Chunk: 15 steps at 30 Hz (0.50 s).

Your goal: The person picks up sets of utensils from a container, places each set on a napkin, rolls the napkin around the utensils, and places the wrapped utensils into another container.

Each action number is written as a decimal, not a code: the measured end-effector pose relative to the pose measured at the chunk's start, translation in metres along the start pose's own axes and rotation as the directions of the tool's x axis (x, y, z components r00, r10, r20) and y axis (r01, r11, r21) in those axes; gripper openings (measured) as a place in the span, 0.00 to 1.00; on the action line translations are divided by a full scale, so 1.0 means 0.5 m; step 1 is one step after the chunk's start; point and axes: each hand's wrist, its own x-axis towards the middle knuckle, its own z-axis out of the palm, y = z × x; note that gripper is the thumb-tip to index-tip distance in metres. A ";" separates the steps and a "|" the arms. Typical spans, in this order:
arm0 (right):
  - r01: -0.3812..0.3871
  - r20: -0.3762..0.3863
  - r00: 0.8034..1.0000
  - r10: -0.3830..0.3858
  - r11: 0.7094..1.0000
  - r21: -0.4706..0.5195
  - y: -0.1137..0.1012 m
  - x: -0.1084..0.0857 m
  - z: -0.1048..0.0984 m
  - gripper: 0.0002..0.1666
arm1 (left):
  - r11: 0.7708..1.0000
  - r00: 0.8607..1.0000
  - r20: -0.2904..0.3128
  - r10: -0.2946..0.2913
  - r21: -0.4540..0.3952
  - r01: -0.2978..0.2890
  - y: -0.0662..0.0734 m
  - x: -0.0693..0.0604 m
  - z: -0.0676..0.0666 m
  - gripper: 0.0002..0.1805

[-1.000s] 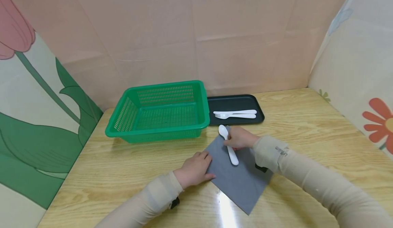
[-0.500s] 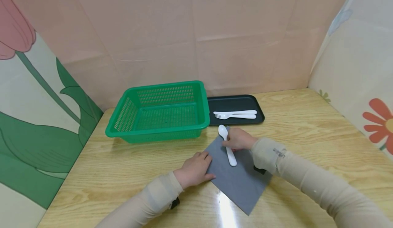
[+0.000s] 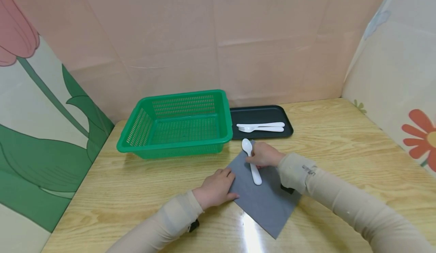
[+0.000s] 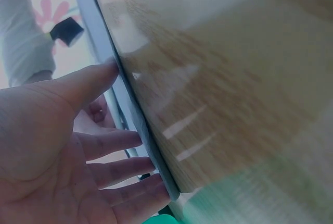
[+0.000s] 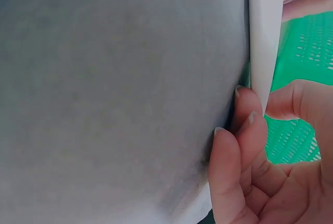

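A grey cloth (image 3: 269, 200) lies flat on the table, turned like a diamond. Over its upper part the right hand (image 3: 265, 154) pinches a white spoon (image 3: 256, 174) at mid-handle, its bowl pointing away toward the tray. In the right wrist view the thumb and fingers of the right hand (image 5: 260, 151) meet at the spoon (image 5: 265, 31), just over the cloth (image 5: 114, 94). The left hand (image 3: 216, 188) rests at the cloth's left edge, fingers extended. The left wrist view shows the left hand (image 4: 78, 140) with its fingertips touching that edge.
A green basket (image 3: 180, 147) stands at the back left. Beside it on the right is a black tray (image 3: 259, 114) holding a white fork (image 3: 269, 129) and another white utensil (image 3: 277, 124). Patterned sheets stand around the table (image 3: 340, 132).
The right hand has shifted slightly left and toward the person, and the spoon's handle end has swung a little to the left. The left hand has stayed where it was.
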 end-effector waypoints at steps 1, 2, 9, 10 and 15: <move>0.000 -0.001 1.000 0.000 1.000 -0.001 0.000 0.000 0.000 0.18 | 1.000 1.000 -0.001 0.001 0.000 -0.001 0.000 0.000 0.000 0.31; 0.001 -0.003 1.000 -0.001 1.000 -0.002 0.000 -0.001 0.000 0.18 | 1.000 1.000 -0.002 0.002 -0.001 -0.002 0.000 0.000 0.000 0.31; 0.002 -0.007 1.000 -0.002 1.000 -0.001 -0.001 -0.002 0.000 0.17 | 1.000 1.000 -0.007 0.004 0.006 -0.004 0.000 -0.001 -0.001 0.30; 0.002 -0.008 1.000 -0.002 1.000 -0.001 -0.002 -0.002 0.000 0.17 | 1.000 1.000 -0.010 0.005 0.008 -0.005 0.000 -0.001 -0.001 0.30; 0.002 -0.006 1.000 -0.002 1.000 -0.004 -0.001 -0.002 0.001 0.17 | 1.000 1.000 -0.015 0.010 0.013 -0.010 0.001 -0.002 -0.001 0.30</move>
